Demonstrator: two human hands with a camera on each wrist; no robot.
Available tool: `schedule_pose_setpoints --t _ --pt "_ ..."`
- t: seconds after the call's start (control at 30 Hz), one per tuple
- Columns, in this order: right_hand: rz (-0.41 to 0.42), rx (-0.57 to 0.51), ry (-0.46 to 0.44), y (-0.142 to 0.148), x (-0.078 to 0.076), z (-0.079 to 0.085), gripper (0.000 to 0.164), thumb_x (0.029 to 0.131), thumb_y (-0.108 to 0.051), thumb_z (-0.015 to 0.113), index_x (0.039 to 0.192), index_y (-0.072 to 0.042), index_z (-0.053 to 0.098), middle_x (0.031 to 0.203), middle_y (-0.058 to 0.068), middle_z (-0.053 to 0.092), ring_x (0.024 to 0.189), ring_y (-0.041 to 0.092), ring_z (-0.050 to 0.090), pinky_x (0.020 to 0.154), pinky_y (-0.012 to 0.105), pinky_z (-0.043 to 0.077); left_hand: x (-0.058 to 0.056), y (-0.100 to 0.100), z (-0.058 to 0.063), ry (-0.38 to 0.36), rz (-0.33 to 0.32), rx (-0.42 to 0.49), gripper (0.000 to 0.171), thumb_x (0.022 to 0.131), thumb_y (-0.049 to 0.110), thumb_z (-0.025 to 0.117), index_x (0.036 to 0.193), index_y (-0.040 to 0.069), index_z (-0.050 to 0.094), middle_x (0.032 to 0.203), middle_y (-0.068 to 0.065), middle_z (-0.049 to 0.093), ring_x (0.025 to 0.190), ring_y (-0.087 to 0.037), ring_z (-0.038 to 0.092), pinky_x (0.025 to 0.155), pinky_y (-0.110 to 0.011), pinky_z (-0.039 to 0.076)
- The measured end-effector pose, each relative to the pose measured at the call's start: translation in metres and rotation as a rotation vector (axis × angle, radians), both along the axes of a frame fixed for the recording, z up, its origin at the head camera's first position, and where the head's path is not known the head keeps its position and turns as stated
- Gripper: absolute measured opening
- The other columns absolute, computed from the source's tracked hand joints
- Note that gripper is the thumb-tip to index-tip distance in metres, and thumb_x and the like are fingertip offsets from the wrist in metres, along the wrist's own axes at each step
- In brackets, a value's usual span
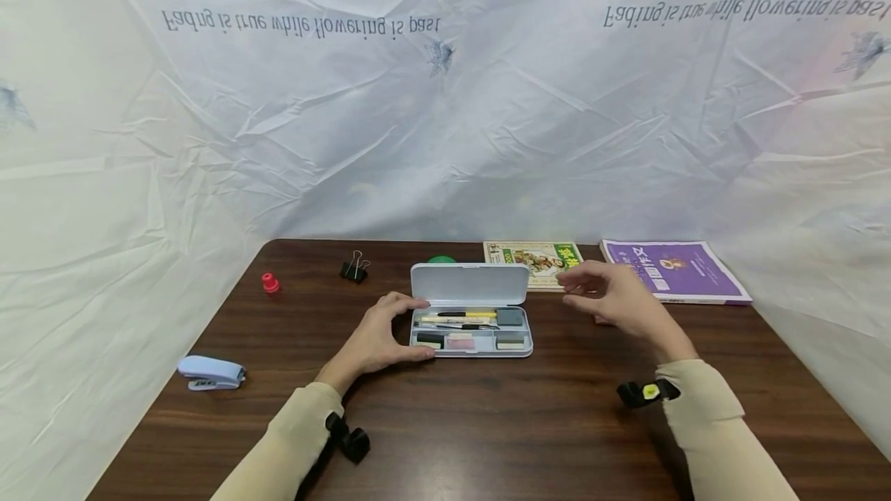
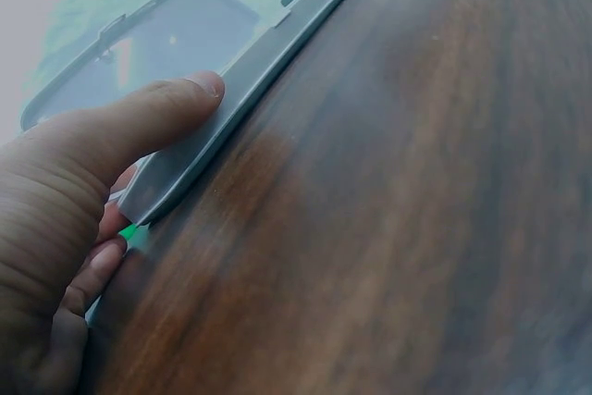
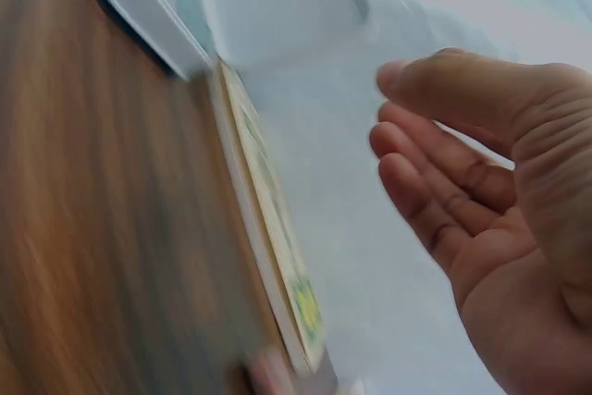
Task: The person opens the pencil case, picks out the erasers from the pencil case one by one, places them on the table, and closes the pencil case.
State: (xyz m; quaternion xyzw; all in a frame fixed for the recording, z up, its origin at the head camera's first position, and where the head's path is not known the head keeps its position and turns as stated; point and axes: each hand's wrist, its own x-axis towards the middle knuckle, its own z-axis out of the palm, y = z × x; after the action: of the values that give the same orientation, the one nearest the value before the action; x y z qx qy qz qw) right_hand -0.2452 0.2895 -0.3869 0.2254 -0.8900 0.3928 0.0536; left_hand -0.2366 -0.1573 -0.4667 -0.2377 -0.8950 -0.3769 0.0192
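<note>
A white pencil case [image 1: 445, 354] lies with its lid [image 1: 469, 284] raised in the head view. My left hand [image 1: 379, 335] grips its left end, thumb on the front wall and fingers at the back corner; the left wrist view shows the thumb [image 2: 176, 113] along the side. Inside are a yellow-and-black pen [image 1: 473, 314], other slim pens, a grey square block [image 1: 510, 318], a pink eraser [image 1: 460, 343] and small dark and pale blocks. My right hand [image 1: 616, 300] hovers right of the case, fingers loosely bent with nothing between them.
Behind the case lie a yellow-green book [image 1: 543, 257] and a green round thing [image 1: 442, 260]. A purple book [image 1: 675, 273] is at the back right. Leftward sit a black binder clip [image 1: 354, 270], a red stamp-like piece [image 1: 270, 283] and a light blue stapler [image 1: 211, 372]. A white curtain hangs behind.
</note>
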Motion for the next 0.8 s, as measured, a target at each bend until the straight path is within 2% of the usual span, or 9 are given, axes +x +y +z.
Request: schedule_pose_setpoints --t 0.07,0.13,0.3,0.4,0.6,0.8 --pt "0.035 -0.034 0.007 -0.015 -0.001 -0.004 0.032 0.096 -0.006 0.089 0.127 -0.008 0.081 0.116 0.013 0.081 0.098 0.015 0.076 0.080 0.031 0.065 0.000 0.000 0.000 0.004 -0.004 0.006 0.080 0.083 0.055 0.098 0.152 0.029 0.069 0.147 -0.002 0.062 0.142 -0.032 0.057 0.119 -0.068 0.043" --pt "0.073 -0.057 0.028 -0.028 -0.003 -0.009 0.033 0.095 -0.003 0.089 0.127 -0.005 0.081 0.117 0.013 0.081 0.099 0.017 0.077 0.088 0.029 0.064 0.001 0.000 0.000 0.006 -0.007 0.011 0.080 0.083 0.055 0.098 0.153 0.028 0.068 0.146 -0.002 0.062 0.142 -0.033 0.057 0.118 -0.068 0.044" --pt "0.133 -0.073 0.058 -0.052 -0.004 -0.023 0.034 0.094 0.003 0.088 0.127 -0.001 0.080 0.118 0.014 0.080 0.101 0.026 0.079 0.090 0.034 0.065 0.001 0.000 0.001 -0.002 -0.003 0.004 0.081 0.083 0.056 0.098 0.153 0.029 0.068 0.147 -0.002 0.062 0.143 -0.032 0.056 0.120 -0.069 0.041" --pt "0.144 -0.028 0.086 -0.062 -0.004 -0.030 0.033 0.094 0.004 0.087 0.126 -0.001 0.080 0.117 0.013 0.081 0.102 0.028 0.079 0.090 0.039 0.065 0.001 0.000 0.000 -0.004 -0.001 -0.002 0.081 0.083 0.056 0.098 0.153 0.029 0.068 0.148 -0.001 0.062 0.144 -0.031 0.056 0.121 -0.069 0.041" --pt "0.139 0.143 0.177 -0.074 -0.004 -0.038 0.031 0.093 0.002 0.088 0.122 -0.004 0.082 0.114 0.008 0.080 0.099 0.023 0.077 0.087 0.044 0.065 -0.001 0.000 0.001 0.005 -0.004 -0.002 0.080 0.083 0.055 0.098 0.152 0.029 0.069 0.146 -0.001 0.062 0.142 -0.032 0.057 0.119 -0.067 0.043" --pt "0.144 0.270 0.160 -0.078 -0.004 -0.038 0.028 0.095 0.001 0.086 0.122 -0.006 0.082 0.117 0.006 0.078 0.101 0.020 0.071 0.088 0.046 0.062 -0.002 0.000 0.000 0.005 -0.002 -0.003 0.081 0.081 0.056 0.099 0.152 0.031 0.069 0.145 0.001 0.062 0.142 -0.032 0.057 0.120 -0.066 0.043"
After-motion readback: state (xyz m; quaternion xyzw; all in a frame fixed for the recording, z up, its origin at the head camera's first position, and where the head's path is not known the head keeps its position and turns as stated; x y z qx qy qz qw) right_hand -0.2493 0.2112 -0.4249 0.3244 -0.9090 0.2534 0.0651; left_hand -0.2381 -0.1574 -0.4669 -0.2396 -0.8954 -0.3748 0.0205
